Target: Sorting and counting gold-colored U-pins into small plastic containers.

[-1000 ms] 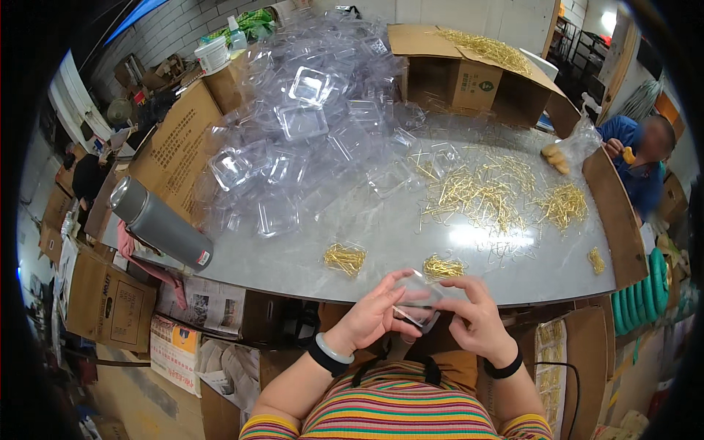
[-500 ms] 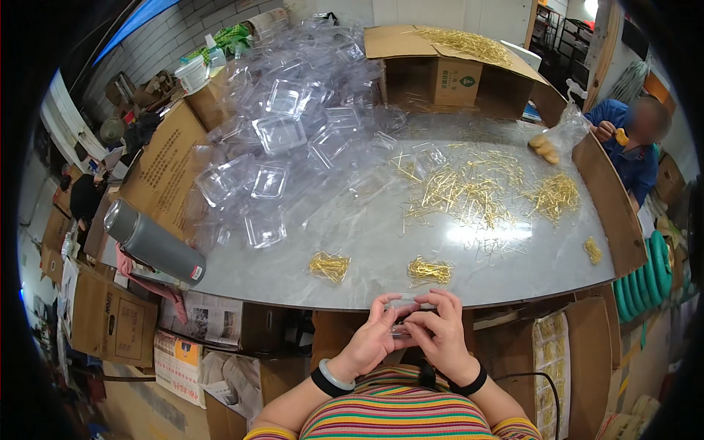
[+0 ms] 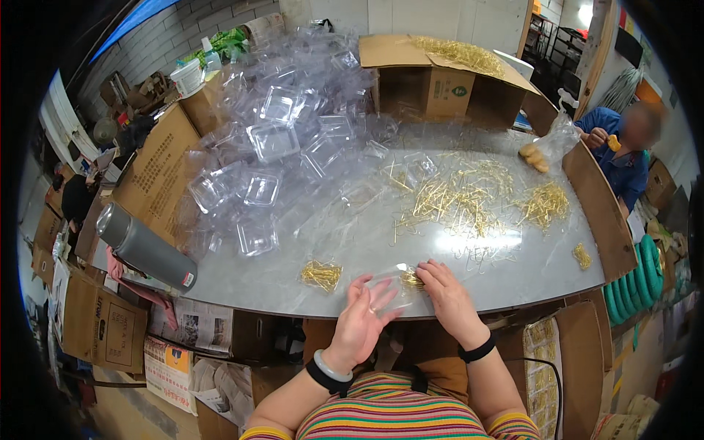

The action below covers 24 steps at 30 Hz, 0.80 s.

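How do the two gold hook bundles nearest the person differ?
The left bundle lies untouched; the right bundle has the right hand at it. The left bundle shows fully; the right bundle is partly hidden by fingers. Both are gold, near the table's front edge.

A clear plastic case [image 3: 397, 293] overlaps bunched gold hooks [image 3: 411, 279] in view.

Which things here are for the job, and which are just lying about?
Probably for the job: gold wires at the right hand, clear plastic boxes.

Probably just lying about: grey bottle, white bucket, newspaper, green coil.
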### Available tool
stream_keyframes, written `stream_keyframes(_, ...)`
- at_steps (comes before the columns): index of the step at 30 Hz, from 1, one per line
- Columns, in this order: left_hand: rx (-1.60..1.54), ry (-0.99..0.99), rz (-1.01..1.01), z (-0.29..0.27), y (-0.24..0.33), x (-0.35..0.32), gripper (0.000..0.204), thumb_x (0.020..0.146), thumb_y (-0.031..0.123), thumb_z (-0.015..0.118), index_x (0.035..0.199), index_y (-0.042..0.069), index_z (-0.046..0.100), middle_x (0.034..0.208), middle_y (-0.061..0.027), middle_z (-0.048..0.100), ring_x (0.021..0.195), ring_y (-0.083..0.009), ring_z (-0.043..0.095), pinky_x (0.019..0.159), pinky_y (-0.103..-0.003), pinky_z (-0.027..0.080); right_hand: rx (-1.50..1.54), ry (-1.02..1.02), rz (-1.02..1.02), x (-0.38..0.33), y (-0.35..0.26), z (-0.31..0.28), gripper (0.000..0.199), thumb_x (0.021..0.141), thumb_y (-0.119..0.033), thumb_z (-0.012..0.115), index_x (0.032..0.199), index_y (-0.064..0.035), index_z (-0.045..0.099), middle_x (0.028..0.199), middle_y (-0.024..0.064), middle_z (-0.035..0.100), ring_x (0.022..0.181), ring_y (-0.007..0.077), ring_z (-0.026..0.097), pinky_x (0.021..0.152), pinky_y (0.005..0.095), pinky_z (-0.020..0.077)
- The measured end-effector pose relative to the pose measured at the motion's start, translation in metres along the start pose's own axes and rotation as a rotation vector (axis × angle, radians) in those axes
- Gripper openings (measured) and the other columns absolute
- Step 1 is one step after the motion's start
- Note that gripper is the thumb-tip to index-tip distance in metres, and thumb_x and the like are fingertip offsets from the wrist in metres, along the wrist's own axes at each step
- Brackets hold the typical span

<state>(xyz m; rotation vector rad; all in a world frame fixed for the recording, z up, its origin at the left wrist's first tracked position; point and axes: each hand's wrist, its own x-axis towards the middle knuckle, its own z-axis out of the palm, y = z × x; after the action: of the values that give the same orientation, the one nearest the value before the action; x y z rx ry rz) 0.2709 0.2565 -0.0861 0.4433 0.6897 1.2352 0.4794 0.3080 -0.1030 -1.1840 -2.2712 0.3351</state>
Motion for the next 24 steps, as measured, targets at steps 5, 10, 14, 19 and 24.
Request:
stream_keyframes(5, 0.234, -0.05, -0.278, -0.023, 0.01, -0.038, 0.036, 0.11, 0.031, 0.039, 0.139, 0.012, 0.03, 0.143, -0.0177, 0.045, 0.115, -0.0316, 0.058, 0.09, -0.05, 0.058, -0.023, 0.022, 0.024, -0.002, -0.007, -0.001, 0.04, 0.09, 0.005, 0.053, 0.129, -0.0007, 0.056, 0.134, 0.016, 0.058, 0.13, 0.0365, 0.052, 0.114, 0.0472, 0.0401)
stream_keyframes(10, 0.157, -0.056, -0.433, -0.048, -0.023, -0.043, 0.038, 0.111, 0.034, 0.033, 0.14, 0.009, 0.035, 0.142, -0.0201, 0.046, 0.122, -0.0334, 0.057, 0.099, -0.052, 0.054, -0.065, 0.047, 0.004, -0.006, -0.017, 0.006, 0.043, 0.086, 0.007, 0.053, 0.128, 0.0001, 0.056, 0.132, 0.0162, 0.058, 0.13, 0.0369, 0.052, 0.114, 0.0476, 0.0397)
stream_keyframes(14, -0.108, -0.041, -0.376, -0.052, -0.055, -0.032, 0.06, 0.107, 0.052, 0.028, 0.144, 0.005, 0.033, 0.136, -0.0204, 0.049, 0.121, -0.035, 0.055, 0.106, -0.057, 0.048, -0.032, 0.006, -0.002, -0.019, -0.04, 0.014, 0.045, 0.085, 0.006, 0.053, 0.13, 0.0003, 0.056, 0.133, 0.0171, 0.058, 0.13, 0.0376, 0.052, 0.114, 0.0477, 0.0393)
stream_keyframes(19, -0.069, 0.051, -0.269, -0.035, -0.057, -0.032, 0.065, 0.108, 0.054, 0.018, 0.147, 0.006, 0.037, 0.141, -0.0138, 0.051, 0.129, -0.0314, 0.053, 0.11, -0.047, 0.045, 0.001, -0.069, -0.087, -0.052, -0.067, 0.019, 0.046, 0.082, 0.003, 0.057, 0.129, 0.0012, 0.058, 0.134, 0.0177, 0.057, 0.133, 0.0379, 0.051, 0.115, 0.0475, 0.0398)
stream_keyframes(24, -0.008, 0.008, -0.174, -0.039, -0.056, -0.041, 0.039, 0.111, 0.043, 0.025, 0.125, 0.013, 0.046, 0.126, -0.0065, 0.058, 0.117, -0.0219, 0.06, 0.099, -0.046, 0.053, 0.089, -0.051, -0.135, -0.069, -0.066, 0.023, 0.045, 0.079, 0.002, 0.063, 0.124, 0.0005, 0.062, 0.133, 0.0157, 0.059, 0.132, 0.0372, 0.052, 0.113, 0.0495, 0.0422)
